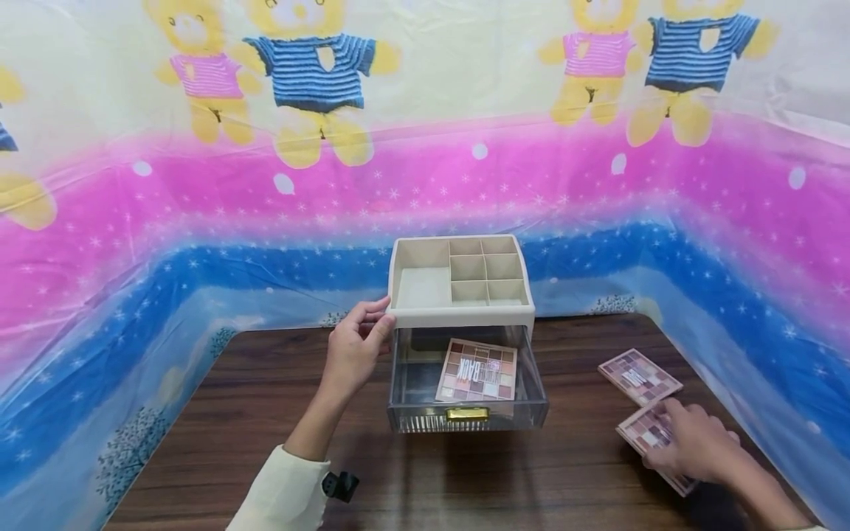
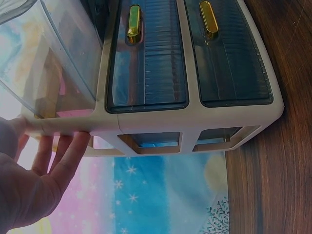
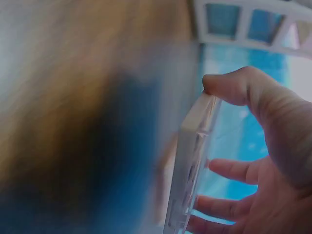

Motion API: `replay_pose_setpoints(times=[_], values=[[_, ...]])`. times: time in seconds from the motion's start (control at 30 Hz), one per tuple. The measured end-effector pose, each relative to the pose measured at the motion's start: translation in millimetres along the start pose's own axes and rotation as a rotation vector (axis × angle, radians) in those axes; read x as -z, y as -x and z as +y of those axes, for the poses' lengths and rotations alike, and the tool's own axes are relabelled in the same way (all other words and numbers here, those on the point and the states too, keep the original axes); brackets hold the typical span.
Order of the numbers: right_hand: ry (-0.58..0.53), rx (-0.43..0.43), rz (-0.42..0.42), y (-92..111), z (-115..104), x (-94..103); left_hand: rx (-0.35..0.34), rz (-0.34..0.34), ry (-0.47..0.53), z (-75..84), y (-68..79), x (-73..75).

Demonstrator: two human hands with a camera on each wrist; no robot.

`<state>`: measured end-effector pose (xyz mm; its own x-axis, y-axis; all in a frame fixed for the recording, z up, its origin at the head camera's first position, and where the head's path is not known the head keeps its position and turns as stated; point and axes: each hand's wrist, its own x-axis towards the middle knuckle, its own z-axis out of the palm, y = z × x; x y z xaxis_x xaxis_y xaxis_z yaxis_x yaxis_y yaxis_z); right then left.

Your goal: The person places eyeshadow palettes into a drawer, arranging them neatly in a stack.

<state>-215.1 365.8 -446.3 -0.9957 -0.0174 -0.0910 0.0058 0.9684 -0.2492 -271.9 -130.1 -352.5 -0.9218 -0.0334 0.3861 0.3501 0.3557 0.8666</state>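
A cream cosmetics organizer (image 1: 462,318) stands on the table, its clear top drawer (image 1: 418,414) pulled out. One eyeshadow palette (image 1: 479,372) lies in that drawer. My left hand (image 1: 358,343) touches the organizer's upper left side near the front corner. The left wrist view shows its fingers (image 2: 73,158) extended against the frame. Over at the right, my right hand (image 1: 697,439) pinches a second eyeshadow palette (image 1: 651,431) by its edges, thumb on one edge in the right wrist view. Just beyond it, a third eyeshadow palette (image 1: 639,376) lies on the table.
Two dark closed drawers with gold handles (image 2: 208,18) sit below the pulled-out one. The organizer's top has divided compartments (image 1: 468,269). Dark wood table (image 1: 279,383) extends on both sides, with a printed bear curtain (image 1: 425,177) round its back and sides.
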Motion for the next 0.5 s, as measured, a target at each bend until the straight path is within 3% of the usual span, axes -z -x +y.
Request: replay_pose_setpoints(times=[0.2, 0.5], values=[[-0.056, 0.207, 0.17, 10.3, -38.0, 32.4, 0.002, -0.004, 0.006, -0.2, 0.2, -0.9], [-0.183, 0.471, 0.254, 25.5, -103.4, 85.7, -0.006, -0.001, 0.011, 1.0, -0.2, -0.2]])
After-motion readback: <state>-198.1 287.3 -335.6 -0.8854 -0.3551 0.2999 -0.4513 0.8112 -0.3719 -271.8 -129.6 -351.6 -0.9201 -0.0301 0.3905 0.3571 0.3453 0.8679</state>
